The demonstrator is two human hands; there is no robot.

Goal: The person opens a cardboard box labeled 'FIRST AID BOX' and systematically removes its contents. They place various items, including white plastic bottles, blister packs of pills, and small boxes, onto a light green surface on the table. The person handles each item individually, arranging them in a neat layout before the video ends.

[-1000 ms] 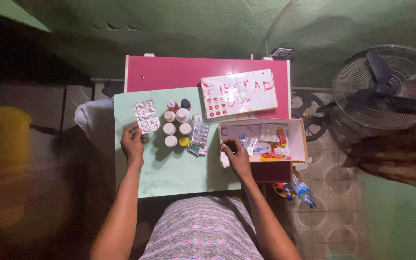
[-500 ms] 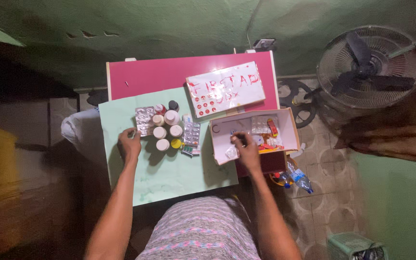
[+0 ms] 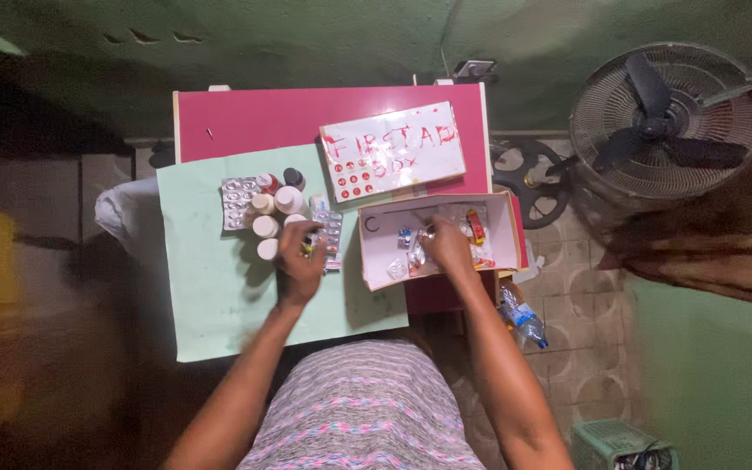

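The work surface is a small table with a magenta top (image 3: 245,122), set against a green wall (image 3: 306,35). A pale green sheet (image 3: 211,296) covers the near left part of the top and overhangs its near edge. On the sheet stands a cluster of small white-capped bottles (image 3: 273,209), with a silver blister pack (image 3: 237,202) lying just beside them on the left and further blister strips (image 3: 331,231) on their right.

The left hand (image 3: 299,261) rests over the near end of the bottle cluster, fingers curled down onto it; whether it grips a bottle cannot be told. The right hand (image 3: 447,248) is inside an open cardboard box (image 3: 380,261) at the right edge of the table, fingers drawn together over loose packets (image 3: 477,228) in the box; what they pinch, if anything, cannot be made out. A white lid with red lettering (image 3: 393,161) lies tilted on the magenta top, just behind the box.

To the right of the table, a standing fan with a round wire cage (image 3: 668,122) stands on a patterned tile floor (image 3: 585,331). A plastic bottle (image 3: 522,320) lies on the floor beside the table's near right corner. A green crate (image 3: 620,444) shows at the lower right. The left side of the room is dark and blurred. The person wears a striped knitted garment (image 3: 363,409).
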